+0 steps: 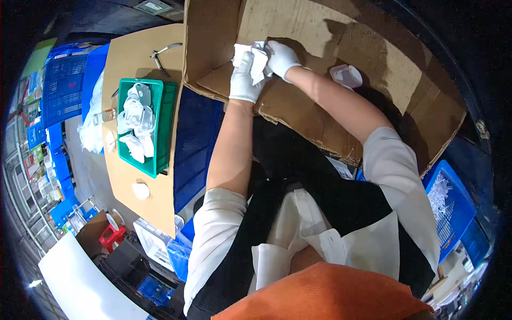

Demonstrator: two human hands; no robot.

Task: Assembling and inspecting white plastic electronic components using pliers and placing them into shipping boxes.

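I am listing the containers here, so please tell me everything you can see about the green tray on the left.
The green tray is a shallow rectangular bin that looks like plastic, with raised walls. It lies flat on a brown cardboard sheet, to the left of both gloved hands, which do not touch it. Inside are several clear and white plastic pieces, loosely piled toward its left side. Its right part shows bare green floor.

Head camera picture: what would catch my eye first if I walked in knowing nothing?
Probably the two white-gloved hands, left hand and right hand, meeting near the top around a small white piece over a big open cardboard box. To the left, a bright green tray of clear plastic parts rests on a cardboard sheet.
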